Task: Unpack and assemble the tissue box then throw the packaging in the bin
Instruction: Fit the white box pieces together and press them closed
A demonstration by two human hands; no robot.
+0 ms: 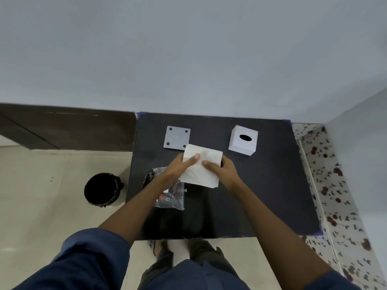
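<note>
A white stack of tissues point(204, 173) is held above the middle of the black table point(261, 195). My left hand point(180, 167) grips its left side with the thumb on top. My right hand point(224, 169) grips its right side. A white cube tissue box cover point(243, 140) with a dark oval slot stands at the back right. Its grey square base plate point(177, 138), with four dark round pads, lies flat at the back left. Crumpled clear plastic packaging point(170, 197) lies on the table under my left forearm, partly hidden.
A black-lined round bin point(102, 189) stands on the floor left of the table. A dark wooden panel point(67, 128) runs along the wall at the left. Floral-patterned surface point(335, 195) borders the table's right edge. A wall stands behind the table.
</note>
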